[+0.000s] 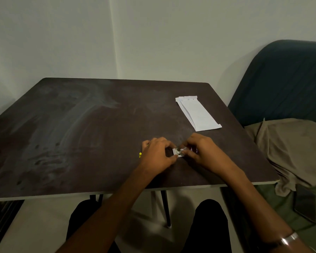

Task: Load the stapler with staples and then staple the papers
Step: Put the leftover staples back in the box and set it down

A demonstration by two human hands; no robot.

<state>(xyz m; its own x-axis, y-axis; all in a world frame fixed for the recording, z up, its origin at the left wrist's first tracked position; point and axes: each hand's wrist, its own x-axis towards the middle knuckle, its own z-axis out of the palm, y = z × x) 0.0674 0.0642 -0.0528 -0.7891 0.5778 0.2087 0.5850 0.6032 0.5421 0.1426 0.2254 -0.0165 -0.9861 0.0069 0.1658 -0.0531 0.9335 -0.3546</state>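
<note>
Hands (pixel 179 152) around staples (pixel 178 153) (axis unclear)

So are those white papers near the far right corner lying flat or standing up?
Flat. The papers lie spread on the table, overlapping in a loose stack, apart from both hands.

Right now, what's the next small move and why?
Probably slide the staples out of the small white box: both the left hand and right hand pinch it, the yellow thing is barely visible, and the papers lie untouched.
</note>
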